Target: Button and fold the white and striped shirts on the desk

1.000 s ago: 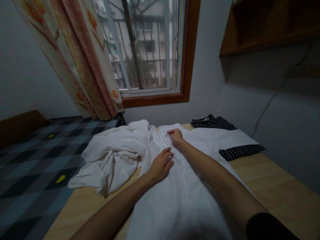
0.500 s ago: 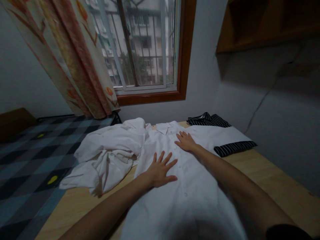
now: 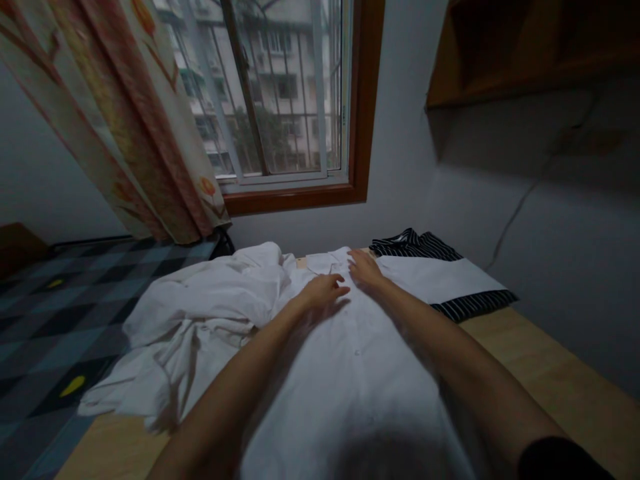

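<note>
A white button-up shirt [image 3: 357, 373] lies spread front up, its collar at the far end and its hem towards me. Over its upper front hovers my left hand [image 3: 324, 292], fingers loosely bent and apart, holding nothing. My right hand [image 3: 365, 269] rests beside the collar [image 3: 325, 261], its fingers extended and slightly bent on the cloth. No fold of fabric shows in its fingers. To the left, more white cloth [image 3: 200, 307] lies crumpled in a heap. The shirt's sleeve [image 3: 440, 277] on the right lies across a black striped garment [image 3: 415, 244].
The wooden table [image 3: 545, 360] carries the clothes. A bed with a checked cover [image 3: 60, 320] adjoins it on the left. Behind are a window [image 3: 280, 107] and a flowered curtain [image 3: 135, 133]. A wooden shelf [image 3: 525, 87] hangs at the upper right.
Both hands have moved away from me, up the shirt towards the collar. My left hand has risen from lying flat with spread fingers to a bent pose. My view has shifted slightly.
</note>
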`<state>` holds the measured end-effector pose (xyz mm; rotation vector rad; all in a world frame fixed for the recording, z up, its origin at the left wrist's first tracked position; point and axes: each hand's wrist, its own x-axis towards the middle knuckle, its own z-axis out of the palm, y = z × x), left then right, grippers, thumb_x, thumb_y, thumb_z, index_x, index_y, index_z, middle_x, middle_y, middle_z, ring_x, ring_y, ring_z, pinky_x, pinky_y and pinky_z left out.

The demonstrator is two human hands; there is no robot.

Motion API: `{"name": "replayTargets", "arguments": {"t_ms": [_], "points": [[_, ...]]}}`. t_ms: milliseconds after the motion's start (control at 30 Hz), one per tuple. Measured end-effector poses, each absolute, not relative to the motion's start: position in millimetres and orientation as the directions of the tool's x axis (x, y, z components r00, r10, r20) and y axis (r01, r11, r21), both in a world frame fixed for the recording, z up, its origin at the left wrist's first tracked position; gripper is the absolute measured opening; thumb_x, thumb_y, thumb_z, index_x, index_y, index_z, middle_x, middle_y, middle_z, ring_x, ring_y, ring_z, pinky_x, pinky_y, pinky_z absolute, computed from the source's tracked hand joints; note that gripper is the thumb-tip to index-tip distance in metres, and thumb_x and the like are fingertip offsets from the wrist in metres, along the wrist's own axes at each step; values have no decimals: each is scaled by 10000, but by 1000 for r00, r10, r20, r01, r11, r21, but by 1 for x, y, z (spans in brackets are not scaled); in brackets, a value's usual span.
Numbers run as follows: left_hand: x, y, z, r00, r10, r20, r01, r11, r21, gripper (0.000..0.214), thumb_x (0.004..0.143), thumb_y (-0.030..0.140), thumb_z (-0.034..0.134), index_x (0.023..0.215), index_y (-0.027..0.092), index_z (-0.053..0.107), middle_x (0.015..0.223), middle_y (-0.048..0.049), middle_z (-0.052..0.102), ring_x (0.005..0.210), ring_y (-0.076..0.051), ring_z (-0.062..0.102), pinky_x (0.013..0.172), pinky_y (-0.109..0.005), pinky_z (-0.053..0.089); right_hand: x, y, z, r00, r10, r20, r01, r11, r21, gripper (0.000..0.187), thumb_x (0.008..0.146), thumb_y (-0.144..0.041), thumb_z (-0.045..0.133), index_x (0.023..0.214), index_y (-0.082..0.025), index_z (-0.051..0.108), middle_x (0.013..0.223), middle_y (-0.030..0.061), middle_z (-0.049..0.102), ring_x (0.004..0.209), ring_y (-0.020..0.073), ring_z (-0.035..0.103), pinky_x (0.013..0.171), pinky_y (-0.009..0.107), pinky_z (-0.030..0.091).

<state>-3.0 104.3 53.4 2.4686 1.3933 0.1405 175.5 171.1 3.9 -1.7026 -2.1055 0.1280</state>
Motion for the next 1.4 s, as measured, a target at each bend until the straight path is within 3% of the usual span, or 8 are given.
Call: {"name": "replayTargets", "arguments": {"t_ms": [133, 333, 600, 800, 967, 1100, 1233, 1400], "points": [[1, 118, 17, 393, 894, 213, 886, -431, 174, 393, 901, 391, 489, 1218, 179, 586, 1300, -125, 576, 1209, -281, 509, 1005, -400, 393, 173, 212, 13, -154, 941, 302, 902, 258, -346, 709, 799, -30, 407, 1486, -160, 290, 1533, 75, 333, 1387, 157, 310, 1123, 296, 265], [-6, 117, -20, 363, 917, 168, 915, -385, 124, 477, 943, 463, 372, 1356, 241, 458, 1481, -115, 395, 1376, -332, 304, 1101, -547, 234, 173, 237, 7, -236, 959, 156, 920, 272, -283, 916, 702, 5, 486, 1529, -224, 167, 1511, 95, 374, 1359, 256, 368, 1091, 424, 317], [-6, 116, -17, 351, 922, 165, 912, -377, 160, 459, 935, 456, 401, 1323, 225, 484, 1468, -118, 411, 1372, -320, 316, 1109, -528, 233, 173, 231, 10, -288, 950, 123, 942, 304, -144, 382, 781, -71, 550, 1115, -213, 672, 1163, 135, 642, 1144, 309, 522, 975, 466, 348], [-10, 119, -17, 272, 915, 299, 873, -365, 322, 403, 894, 379, 495, 1244, 183, 534, 1265, -118, 571, 1201, -260, 498, 1052, -424, 361, 190, 192, 10, -281, 898, 340, 927, 345, -146, 240, 819, -57, 492, 969, -173, 640, 1035, 98, 614, 1033, 230, 516, 910, 340, 360], [-13, 126, -15, -14, 904, 427, 837, -223, 500, 574, 896, 361, 500, 1424, 178, 369, 1415, -146, 446, 1292, -273, 425, 1062, -413, 365, 209, 155, 1, -266, 846, 462, 864, 422, -276, 166, 797, -105, 583, 937, -177, 635, 1098, 90, 555, 964, 194, 536, 832, 273, 404], [-10, 126, -15, 79, 935, 346, 909, -210, 360, 590, 910, 432, 480, 1458, 256, 352, 1524, -143, 309, 1358, -339, 341, 1071, -477, 323, 216, 148, 5, -204, 929, 309, 881, 312, -355, 164, 827, -250, 630, 979, -212, 681, 1232, 93, 538, 1040, 210, 549, 908, 312, 402], [-8, 122, -17, 229, 943, 239, 936, -281, 212, 495, 922, 504, 418, 1356, 278, 494, 1511, -115, 350, 1376, -368, 293, 1087, -553, 239, 210, 160, 17, -115, 986, 119, 914, 152, -376, 380, 906, -484, 512, 842, -168, 713, 984, 124, 662, 949, 246, 609, 862, 347, 428], [-8, 120, -16, 269, 943, 198, 939, -302, 162, 476, 933, 513, 375, 1309, 267, 531, 1454, -97, 439, 1351, -358, 326, 1075, -570, 231, 183, 183, 19, 64, 968, 244, 954, 13, -299, 440, 840, -457, 612, 1130, -127, 616, 1146, 192, 621, 1081, 314, 571, 899, 396, 421]]}}
